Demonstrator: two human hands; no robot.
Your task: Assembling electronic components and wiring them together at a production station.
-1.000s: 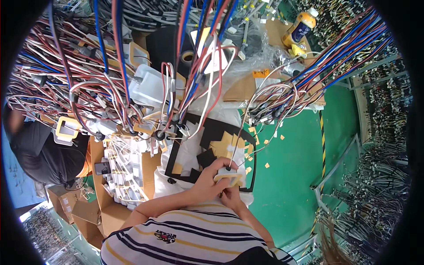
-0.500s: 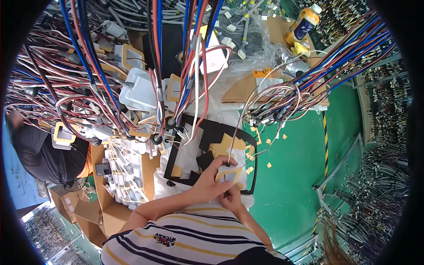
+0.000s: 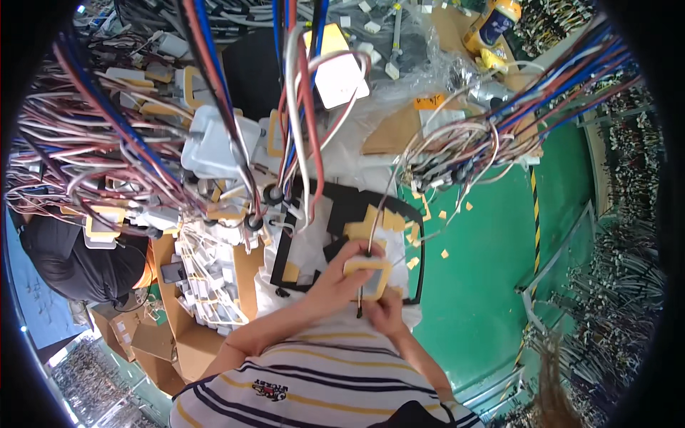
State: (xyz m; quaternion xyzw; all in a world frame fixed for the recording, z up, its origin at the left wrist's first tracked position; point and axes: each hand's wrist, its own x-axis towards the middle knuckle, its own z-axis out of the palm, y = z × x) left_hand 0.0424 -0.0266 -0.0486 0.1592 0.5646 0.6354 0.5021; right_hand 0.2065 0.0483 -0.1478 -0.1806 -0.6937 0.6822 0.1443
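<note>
Below the frame's middle, the right hand (image 3: pixel 387 314) had shifted slightly rightward, and a thin, black-tipped lead (image 3: pixel 359 309) had come into sight under the yellow-rimmed piece (image 3: pixel 374 284). That left the lead plain between the hands, with the piece not set down. The left hand (image 3: pixel 341 277) had thumb and fingers clamped on the piece, just right of centre. The right fingers were curled near its lower edge; whether they gripped anything, I could not tell. A thin wire (image 3: pixel 386 187) rose from the piece toward the bundle (image 3: pixel 556 75) at upper right, seemingly tethering it. Beyond lay a black panel (image 3: pixel 344 207) bearing yellow scraps (image 3: pixel 392 221). A carton (image 3: pixel 247 282) stood left of it, and hanging wires (image 3: pixel 307 114) crossed the upper centre, blocking some of the view.
</note>
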